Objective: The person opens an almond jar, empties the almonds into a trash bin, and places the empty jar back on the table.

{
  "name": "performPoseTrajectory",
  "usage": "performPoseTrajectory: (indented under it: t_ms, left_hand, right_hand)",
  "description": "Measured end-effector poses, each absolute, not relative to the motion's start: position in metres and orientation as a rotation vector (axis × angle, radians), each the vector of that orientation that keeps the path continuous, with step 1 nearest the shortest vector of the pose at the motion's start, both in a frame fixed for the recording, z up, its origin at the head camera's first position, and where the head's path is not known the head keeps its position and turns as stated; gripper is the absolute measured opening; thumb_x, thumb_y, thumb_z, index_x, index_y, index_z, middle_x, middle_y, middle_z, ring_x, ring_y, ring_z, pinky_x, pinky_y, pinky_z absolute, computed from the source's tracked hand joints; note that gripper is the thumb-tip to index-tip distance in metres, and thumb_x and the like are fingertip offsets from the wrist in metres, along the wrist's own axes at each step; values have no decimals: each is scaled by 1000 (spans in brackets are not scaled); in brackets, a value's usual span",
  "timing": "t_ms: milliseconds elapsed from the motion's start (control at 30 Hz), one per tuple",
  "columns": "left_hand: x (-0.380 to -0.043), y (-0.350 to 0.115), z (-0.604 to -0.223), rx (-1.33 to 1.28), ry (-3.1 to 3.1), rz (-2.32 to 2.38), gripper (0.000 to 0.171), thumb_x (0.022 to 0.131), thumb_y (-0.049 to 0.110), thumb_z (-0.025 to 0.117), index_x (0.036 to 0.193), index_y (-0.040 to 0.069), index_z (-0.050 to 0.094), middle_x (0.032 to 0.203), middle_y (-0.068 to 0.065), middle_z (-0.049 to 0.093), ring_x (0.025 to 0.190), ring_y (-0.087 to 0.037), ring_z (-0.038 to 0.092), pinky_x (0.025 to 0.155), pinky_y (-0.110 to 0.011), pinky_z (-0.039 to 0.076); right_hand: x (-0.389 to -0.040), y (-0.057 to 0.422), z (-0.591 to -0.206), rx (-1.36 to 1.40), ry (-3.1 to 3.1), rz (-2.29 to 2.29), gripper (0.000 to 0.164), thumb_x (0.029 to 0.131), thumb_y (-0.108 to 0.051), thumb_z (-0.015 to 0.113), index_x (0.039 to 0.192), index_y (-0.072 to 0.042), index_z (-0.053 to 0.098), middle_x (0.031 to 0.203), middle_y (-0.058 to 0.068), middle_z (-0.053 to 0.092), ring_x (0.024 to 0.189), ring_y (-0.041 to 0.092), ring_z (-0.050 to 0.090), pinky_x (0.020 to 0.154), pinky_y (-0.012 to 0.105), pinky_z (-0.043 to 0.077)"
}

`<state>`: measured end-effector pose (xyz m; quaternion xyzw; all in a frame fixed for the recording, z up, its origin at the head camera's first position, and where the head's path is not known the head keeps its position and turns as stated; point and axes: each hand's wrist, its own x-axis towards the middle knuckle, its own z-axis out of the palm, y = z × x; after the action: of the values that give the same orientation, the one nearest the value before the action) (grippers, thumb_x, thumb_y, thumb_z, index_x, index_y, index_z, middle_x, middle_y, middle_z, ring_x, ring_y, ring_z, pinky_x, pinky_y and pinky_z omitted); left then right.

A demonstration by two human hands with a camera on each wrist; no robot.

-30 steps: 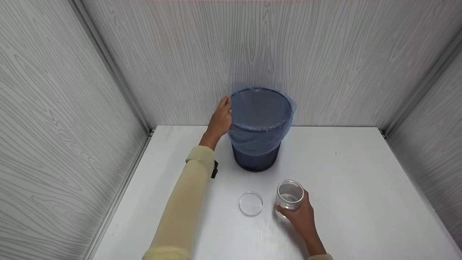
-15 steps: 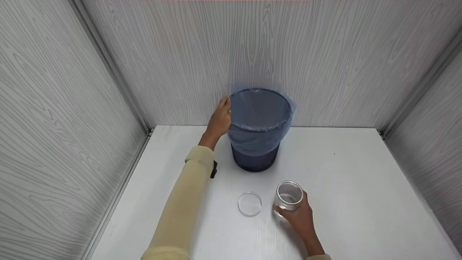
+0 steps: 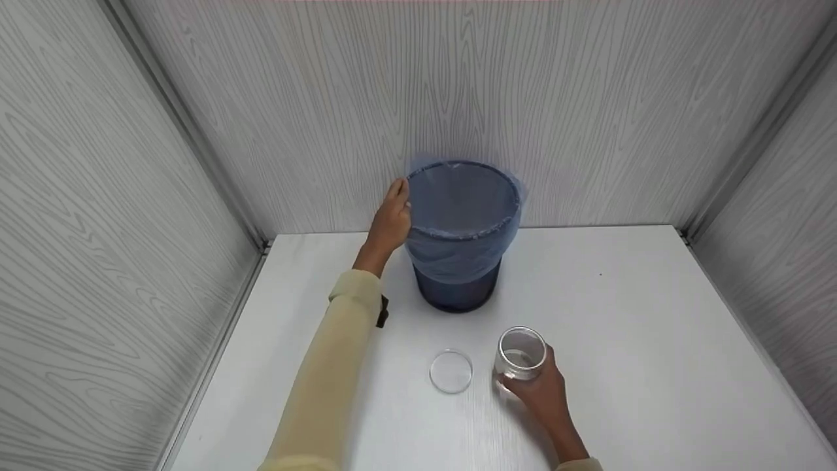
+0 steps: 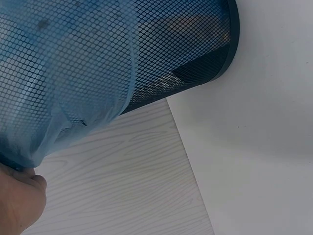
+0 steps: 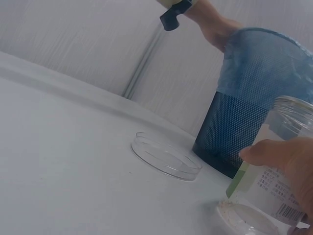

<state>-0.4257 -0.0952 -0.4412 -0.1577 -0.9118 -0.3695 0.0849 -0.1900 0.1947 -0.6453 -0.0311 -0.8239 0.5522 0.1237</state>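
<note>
A dark mesh wastebasket lined with a blue plastic bag stands near the back wall. My left hand grips its left rim, with the bag's edge under the fingers. In the left wrist view that hand shows at the lower left corner, its fingertips hidden behind the rim. My right hand holds an uncapped clear jar near the table's front. A printed label wraps the jar, and small crumbs show at its base. Left of the jar lies a shallow clear round dish.
The white table meets grey wood-patterned walls at the back and on both sides. A black clip-like piece hangs at my left cuff. The dish sits between the wastebasket and the table's front.
The whole head view has shifted a little, so the wastebasket and left hand appear slightly further left. Both hands keep their hold, and the dish stays where it was.
</note>
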Motion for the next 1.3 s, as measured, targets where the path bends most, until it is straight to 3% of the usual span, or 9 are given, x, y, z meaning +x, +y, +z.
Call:
performPoseTrajectory:
  t_ms: [300, 667, 833, 967, 1067, 1200, 1300]
  left_hand:
    - [-423, -94, -445, -486, -2724, -1101, 55, 109, 13, 26, 160, -3, 15, 169, -13, 12, 156, -24, 10, 124, -34, 11]
    - [-428, -89, -440, -510, -2708, -1136, 54, 109, 12, 27, 160, -3, 15, 169, -15, 11, 156, -26, 10, 124, -36, 13]
    - [-430, -87, -444, -508, -2709, -1122, 54, 109, 11, 28, 160, -4, 16, 169, -16, 12, 156, -26, 10, 124, -36, 13]
    - [-427, -89, -447, -485, -2704, -1146, 54, 110, 10, 29, 159, -5, 16, 168, -16, 13, 155, -26, 10, 124, -36, 12]
    - [-427, -91, -447, -482, -2678, -1167, 53, 109, 9, 30, 159, -6, 17, 168, -17, 14, 155, -27, 11, 124, -37, 13]
    - [-430, -91, -448, -487, -2638, -1206, 53, 109, 9, 31, 159, -5, 17, 168, -17, 14, 155, -26, 12, 124, -37, 14]
    - [-432, -91, -451, -481, -2625, -1238, 54, 110, 11, 31, 160, -2, 17, 168, -15, 15, 155, -25, 12, 124, -37, 14]
  right_hand:
    - [-186, 193, -646, -121, -2394, 1640, 110, 64, -24, 99, 152, -13, 33, 143, 22, 54, 132, 41, 51, 108, 56, 39]
    - [-190, 200, -641, -89, -2419, 1671, 125, 64, -33, 98, 159, -11, 21, 152, 22, 44, 138, 43, 45, 111, 59, 34]
    - [-186, 203, -641, -85, -2416, 1698, 120, 73, -30, 94, 161, -10, 15, 154, 27, 39, 141, 43, 40, 113, 58, 33]
    - [-181, 207, -642, -37, -2389, 1770, 112, 83, -22, 87, 163, -9, 9, 157, 29, 33, 147, 42, 32, 119, 48, 26]
    - [-183, 209, -641, 11, -2382, 1777, 104, 89, -19, 80, 163, -8, 7, 158, 30, 32, 148, 41, 29, 119, 31, 24]
    - [-189, 214, -639, 76, -2352, 1752, 83, 100, -15, 65, 162, -5, 12, 156, 29, 37, 147, 41, 32, 113, 12, 22]
    - [-193, 218, -636, 135, -2307, 1755, 66, 106, -12, 52, 161, -2, 17, 153, 28, 41, 146, 42, 34, 108, 6, 22]
